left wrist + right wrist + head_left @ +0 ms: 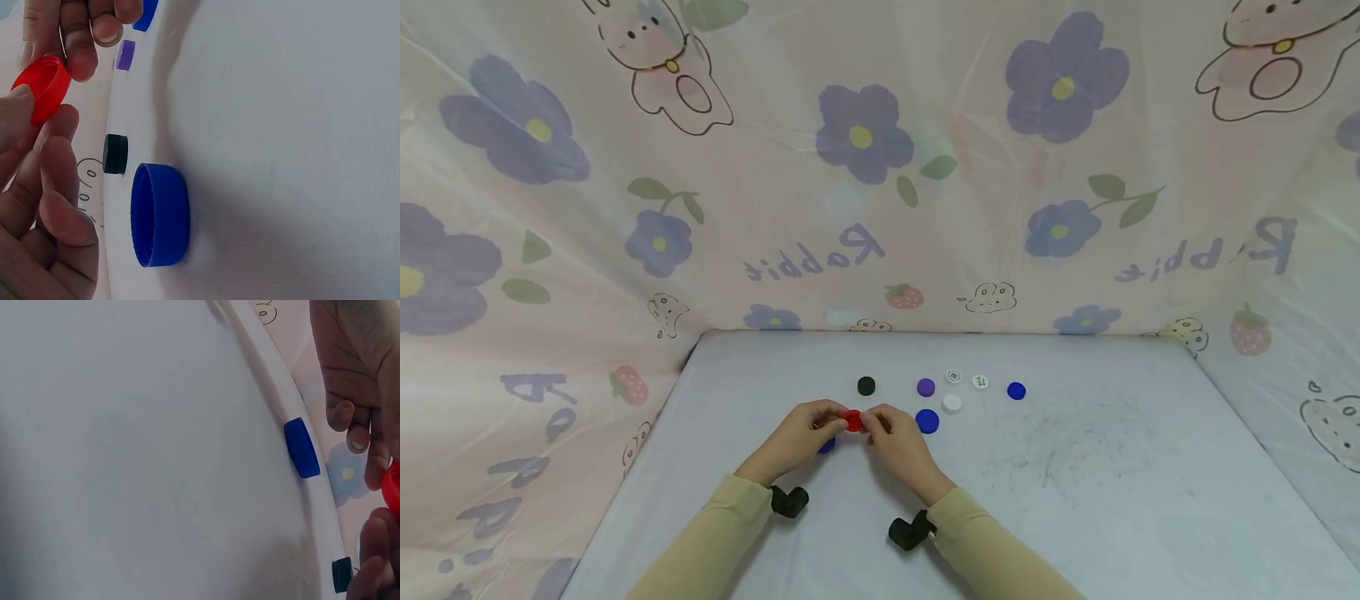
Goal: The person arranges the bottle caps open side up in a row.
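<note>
Raised over the middle of the table, a red bottle cap (853, 420) is held between both hands. My left hand (797, 437) pinches one side of it, thumb against the cap (47, 90) and fingers curled behind. From the opposite side my right hand (902, 446) grips its edge with thumb and fingertips. In the left wrist view the cap's hollow inside shows, tilted. A blue bottle cap (169, 215) lies on the table below my left hand, partly hidden by it in the head view. Another blue cap (927, 422) lies just right of my right hand.
Beyond the hands lie a black cap (867, 386), a purple cap (926, 387), a plain white cap (952, 404), two white caps with printed marks, and a smaller blue cap (1017, 391). Patterned curtain (970, 183) surrounds the white table (1112, 517), whose right half has grey smudges.
</note>
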A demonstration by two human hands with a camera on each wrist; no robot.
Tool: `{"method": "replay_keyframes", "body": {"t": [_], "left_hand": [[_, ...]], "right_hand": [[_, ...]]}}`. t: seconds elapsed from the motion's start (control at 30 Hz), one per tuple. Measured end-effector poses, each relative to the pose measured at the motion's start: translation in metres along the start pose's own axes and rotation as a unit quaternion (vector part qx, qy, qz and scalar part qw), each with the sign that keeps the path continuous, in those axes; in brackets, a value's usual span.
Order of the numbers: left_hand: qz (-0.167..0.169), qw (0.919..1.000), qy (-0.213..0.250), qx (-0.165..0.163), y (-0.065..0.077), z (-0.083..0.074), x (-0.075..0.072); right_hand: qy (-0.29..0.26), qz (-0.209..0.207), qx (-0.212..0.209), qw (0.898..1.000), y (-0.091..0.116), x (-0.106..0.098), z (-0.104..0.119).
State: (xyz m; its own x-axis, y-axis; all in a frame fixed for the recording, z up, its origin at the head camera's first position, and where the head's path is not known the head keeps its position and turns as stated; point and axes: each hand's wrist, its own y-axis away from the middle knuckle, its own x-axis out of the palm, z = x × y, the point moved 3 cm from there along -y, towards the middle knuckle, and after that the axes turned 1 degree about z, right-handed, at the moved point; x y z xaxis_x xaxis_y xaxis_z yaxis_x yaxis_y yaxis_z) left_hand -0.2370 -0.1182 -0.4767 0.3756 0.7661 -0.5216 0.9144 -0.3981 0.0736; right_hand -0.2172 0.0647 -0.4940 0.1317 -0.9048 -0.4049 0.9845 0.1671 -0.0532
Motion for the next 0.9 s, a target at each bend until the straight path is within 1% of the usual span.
{"method": "replay_keyframes", "body": {"t": [0.1, 0.33, 0.5, 0.67, 0.77, 0.9], "left_hand": [[0.001, 1.0, -0.001, 0.008, -0.0003, -0.0001, 0.001], [0.009, 0.9996, 0.004, 0.028, 0.0003, -0.0004, 0.0038], [0.006, 0.9993, -0.002, 0.037, 0.0002, 0.0014, 0.0038], [0.005, 0.999, -0.005, 0.044, -0.0002, 0.0026, 0.003], [0.003, 0.999, -0.007, 0.043, 0.0002, 0.0032, 0.0014], [-0.004, 0.9994, -0.014, 0.033, 0.0018, 0.0023, -0.0016]], "right_hand": [[-0.008, 0.001, 0.007, 1.0, -0.0008, 0.0006, -0.0018], [-0.055, 0.009, 0.032, 0.998, -0.002, 0.0022, -0.0036], [-0.078, 0.005, 0.022, 0.997, -0.003, 0.0023, -0.0044], [-0.076, 0.011, 0.009, 0.997, -0.0026, 0.002, -0.0029], [-0.071, 0.024, -0.004, 0.997, -0.0027, 0.0019, -0.0019], [-0.056, 0.048, -0.015, 0.997, -0.0027, 0.0031, -0.0019]]}}
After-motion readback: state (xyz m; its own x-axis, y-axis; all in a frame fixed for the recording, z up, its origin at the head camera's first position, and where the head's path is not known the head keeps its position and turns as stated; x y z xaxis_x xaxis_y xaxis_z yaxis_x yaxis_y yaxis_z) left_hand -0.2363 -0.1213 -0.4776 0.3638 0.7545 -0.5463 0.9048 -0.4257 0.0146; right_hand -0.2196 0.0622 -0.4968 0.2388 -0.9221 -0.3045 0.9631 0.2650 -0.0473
